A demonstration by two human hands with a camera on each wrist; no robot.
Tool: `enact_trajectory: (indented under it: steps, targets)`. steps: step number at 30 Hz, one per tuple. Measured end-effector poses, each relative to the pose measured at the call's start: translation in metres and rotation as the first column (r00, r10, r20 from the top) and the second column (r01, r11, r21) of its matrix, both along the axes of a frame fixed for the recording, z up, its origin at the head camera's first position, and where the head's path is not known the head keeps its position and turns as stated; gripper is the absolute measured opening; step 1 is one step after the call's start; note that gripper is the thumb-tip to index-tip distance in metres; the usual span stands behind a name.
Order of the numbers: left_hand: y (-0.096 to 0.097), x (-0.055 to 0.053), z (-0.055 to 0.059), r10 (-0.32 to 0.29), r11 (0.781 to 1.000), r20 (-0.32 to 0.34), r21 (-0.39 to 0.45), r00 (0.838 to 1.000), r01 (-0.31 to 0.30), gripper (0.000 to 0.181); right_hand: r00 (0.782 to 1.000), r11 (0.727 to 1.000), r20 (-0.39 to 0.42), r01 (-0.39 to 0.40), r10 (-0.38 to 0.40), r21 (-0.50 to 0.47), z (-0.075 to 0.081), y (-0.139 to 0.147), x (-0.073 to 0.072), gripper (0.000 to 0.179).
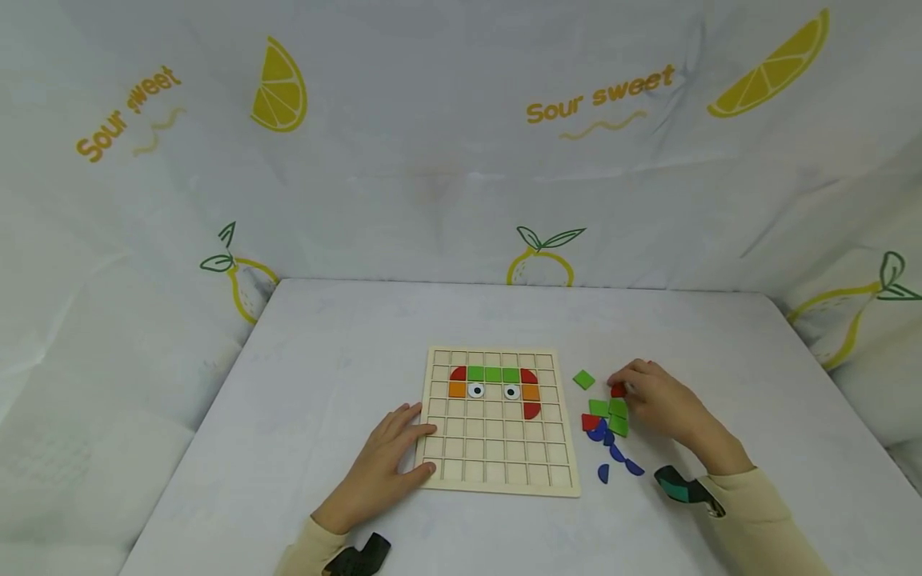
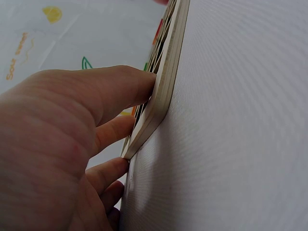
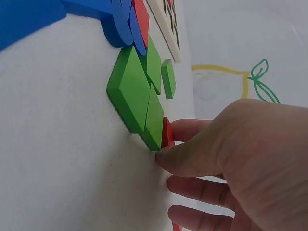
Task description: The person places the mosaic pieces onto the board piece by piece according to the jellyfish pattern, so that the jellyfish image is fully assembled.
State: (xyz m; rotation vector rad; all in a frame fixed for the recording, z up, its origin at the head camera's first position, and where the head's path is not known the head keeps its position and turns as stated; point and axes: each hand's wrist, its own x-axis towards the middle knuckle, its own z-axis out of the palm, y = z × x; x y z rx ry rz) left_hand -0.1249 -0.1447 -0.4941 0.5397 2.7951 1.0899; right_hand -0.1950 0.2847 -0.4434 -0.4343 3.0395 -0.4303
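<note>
A pale wooden grid board lies on the table, with green, orange and red tiles and two eye tiles in its upper cells. My left hand rests at its left edge, fingers spread; in the left wrist view the thumb lies on the rim. Right of the board, my right hand pinches a small red tile between thumb and index finger, low over the table. Its exact shape is partly hidden. Beside it lie green tiles, close to the fingertips.
Several blue half-round pieces lie nearer me, below the green tiles. Another red tile touches this pile. A lone green tile sits by the board's upper right. A lemon-printed cloth hangs behind the white table.
</note>
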Motion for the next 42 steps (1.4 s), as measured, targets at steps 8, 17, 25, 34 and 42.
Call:
enact_trajectory:
  steps: [8,17,25,34,42]
  targets:
    - [0.001,0.000,0.001,-0.005,1.000,0.001,-0.004,1.000,0.005,0.048,0.999,0.996,-0.019,-0.035,0.033,-0.087,0.010,-0.007,0.003,0.030]
    - [0.001,0.001,0.000,0.003,1.000,0.000,0.003,1.000,-0.003,0.048,0.994,0.986,-0.031,-0.110,0.106,-0.127,0.024,-0.048,-0.004,0.036]
    - [0.001,0.000,0.000,-0.003,1.000,-0.002,-0.002,1.000,0.003,0.049,0.993,0.969,-0.006,-0.118,0.119,-0.218,0.021,-0.074,-0.008,0.025]
    - [0.000,-0.001,0.000,-0.003,1.000,0.010,0.000,1.000,0.003,0.049,0.961,0.923,0.036,-0.252,0.274,-0.289,0.018,-0.110,-0.009,0.019]
    - [0.000,-0.001,0.000,-0.008,1.000,0.005,-0.002,1.000,0.008,0.049,0.956,0.918,0.032,-0.270,0.292,-0.291,0.011,-0.156,-0.004,0.005]
